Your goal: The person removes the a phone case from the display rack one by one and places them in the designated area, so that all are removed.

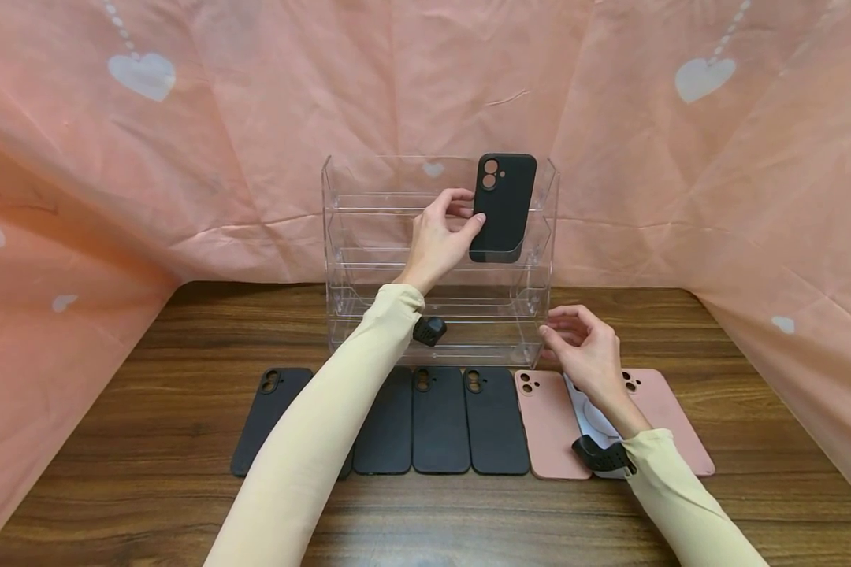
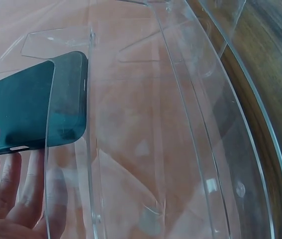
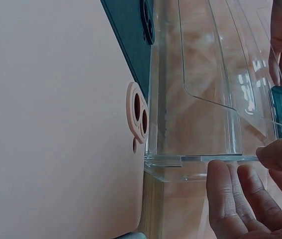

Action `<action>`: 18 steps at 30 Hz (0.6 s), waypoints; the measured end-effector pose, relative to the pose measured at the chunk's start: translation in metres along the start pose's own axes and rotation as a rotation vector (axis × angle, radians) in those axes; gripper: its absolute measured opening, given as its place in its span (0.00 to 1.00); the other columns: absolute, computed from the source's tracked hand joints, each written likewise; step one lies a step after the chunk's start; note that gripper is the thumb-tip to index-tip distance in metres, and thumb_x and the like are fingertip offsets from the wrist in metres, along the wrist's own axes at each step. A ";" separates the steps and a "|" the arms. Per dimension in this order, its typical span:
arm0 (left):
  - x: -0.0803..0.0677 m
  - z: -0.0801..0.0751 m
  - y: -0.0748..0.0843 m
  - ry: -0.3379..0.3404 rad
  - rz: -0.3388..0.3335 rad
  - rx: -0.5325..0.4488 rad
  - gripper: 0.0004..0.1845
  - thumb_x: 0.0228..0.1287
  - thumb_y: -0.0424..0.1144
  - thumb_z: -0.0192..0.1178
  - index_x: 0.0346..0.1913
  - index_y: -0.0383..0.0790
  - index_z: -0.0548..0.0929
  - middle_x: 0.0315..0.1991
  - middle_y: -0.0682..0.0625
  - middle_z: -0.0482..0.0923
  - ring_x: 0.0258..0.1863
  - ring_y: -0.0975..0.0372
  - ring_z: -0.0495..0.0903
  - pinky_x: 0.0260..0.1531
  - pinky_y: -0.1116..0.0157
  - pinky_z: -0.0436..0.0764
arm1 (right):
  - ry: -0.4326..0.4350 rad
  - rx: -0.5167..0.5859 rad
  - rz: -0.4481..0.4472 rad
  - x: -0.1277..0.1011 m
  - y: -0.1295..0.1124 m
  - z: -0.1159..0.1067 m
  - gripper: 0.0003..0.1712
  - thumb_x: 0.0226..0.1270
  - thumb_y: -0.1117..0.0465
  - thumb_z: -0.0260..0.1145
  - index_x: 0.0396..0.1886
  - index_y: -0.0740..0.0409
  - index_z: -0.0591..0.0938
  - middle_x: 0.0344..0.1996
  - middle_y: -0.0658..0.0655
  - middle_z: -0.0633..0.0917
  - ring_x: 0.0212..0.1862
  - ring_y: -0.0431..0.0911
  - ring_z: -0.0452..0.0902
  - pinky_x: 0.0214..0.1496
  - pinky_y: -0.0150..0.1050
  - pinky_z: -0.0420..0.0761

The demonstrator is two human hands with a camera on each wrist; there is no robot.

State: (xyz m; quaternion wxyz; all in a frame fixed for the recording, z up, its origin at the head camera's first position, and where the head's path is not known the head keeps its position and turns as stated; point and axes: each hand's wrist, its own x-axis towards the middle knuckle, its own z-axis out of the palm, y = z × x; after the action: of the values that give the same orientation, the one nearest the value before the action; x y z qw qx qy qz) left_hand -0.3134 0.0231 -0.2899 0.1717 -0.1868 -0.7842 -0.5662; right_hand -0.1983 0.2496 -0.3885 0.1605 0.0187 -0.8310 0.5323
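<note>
My left hand [image 1: 440, 240] pinches a black phone case [image 1: 507, 201] by its left edge, thumb in front and fingers behind. The case stands almost upright, leaning slightly, at the right end of the top tier of a clear acrylic display rack [image 1: 432, 354]. Through the tier's front lip, the left wrist view shows the lower end of the case [image 2: 68, 99]. Low on the rack's right side is my right hand [image 1: 585, 350], its loosely bent fingertips [image 3: 220, 172] against the side panel and the thumb at the panel's edge.
Phone cases lie in a row before the rack: several black ones [image 1: 441, 421], a pink one [image 1: 553, 425], a white one [image 1: 594, 421] partly under my right wrist, and another pink one [image 1: 670, 417]. Pink cloth [image 1: 269, 142] with hearts surrounds the wooden table [image 1: 440, 520].
</note>
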 end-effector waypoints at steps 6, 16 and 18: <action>0.000 0.001 0.001 0.003 -0.004 0.009 0.15 0.69 0.39 0.66 0.56 0.41 0.83 0.45 0.45 0.86 0.38 0.56 0.89 0.42 0.66 0.88 | 0.005 0.018 0.006 0.000 0.000 0.001 0.16 0.68 0.67 0.70 0.54 0.65 0.81 0.37 0.45 0.85 0.35 0.33 0.87 0.35 0.36 0.91; 0.000 -0.004 -0.001 0.034 0.040 0.001 0.12 0.69 0.37 0.67 0.52 0.40 0.84 0.44 0.46 0.86 0.43 0.59 0.86 0.42 0.73 0.86 | 0.008 0.032 0.003 0.000 0.000 0.001 0.16 0.68 0.67 0.70 0.53 0.65 0.81 0.34 0.38 0.85 0.36 0.36 0.88 0.36 0.39 0.91; 0.000 -0.005 -0.001 0.039 0.050 -0.018 0.12 0.69 0.36 0.67 0.52 0.39 0.84 0.44 0.45 0.86 0.42 0.59 0.87 0.41 0.73 0.87 | 0.010 0.030 0.002 0.000 0.000 0.001 0.15 0.68 0.67 0.70 0.53 0.65 0.81 0.34 0.38 0.84 0.36 0.36 0.88 0.36 0.40 0.91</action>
State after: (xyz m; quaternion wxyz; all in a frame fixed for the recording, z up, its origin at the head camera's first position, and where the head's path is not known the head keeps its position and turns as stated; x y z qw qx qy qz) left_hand -0.3140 0.0176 -0.2891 0.1994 -0.1970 -0.7707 -0.5722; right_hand -0.1984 0.2487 -0.3884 0.1639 0.0179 -0.8221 0.5449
